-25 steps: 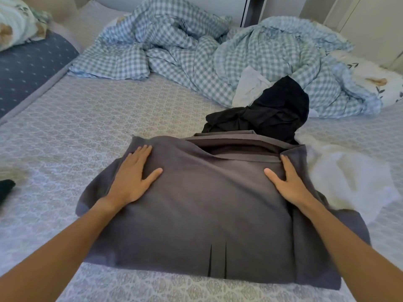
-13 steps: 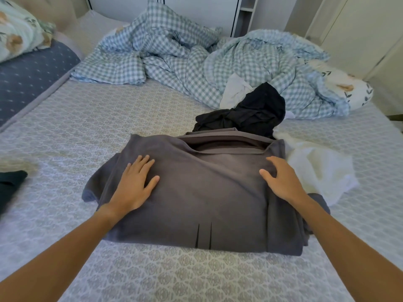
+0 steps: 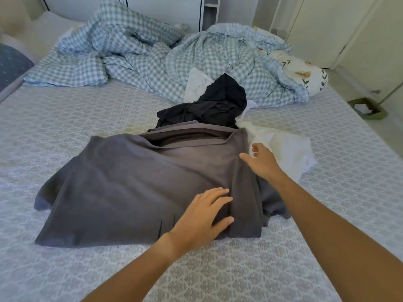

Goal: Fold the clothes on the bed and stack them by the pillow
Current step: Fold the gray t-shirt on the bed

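Both hands are working the grey garment (image 3: 135,184) mid-bed, left hand (image 3: 205,211) lying flat and open on it, right hand (image 3: 262,163) hovering open, gripping nothing; black garment (image 3: 218,103) and white garment (image 3: 281,147) are waiting unfolded, no stack visible.

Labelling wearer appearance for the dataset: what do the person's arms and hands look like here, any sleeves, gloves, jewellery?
Both forearms are bare up to the frame edge: no sleeves in view. The left hand and right hand have no gloves, and no watch, bracelet or rings show. Fingers are uncovered; nails are too blurred to judge.
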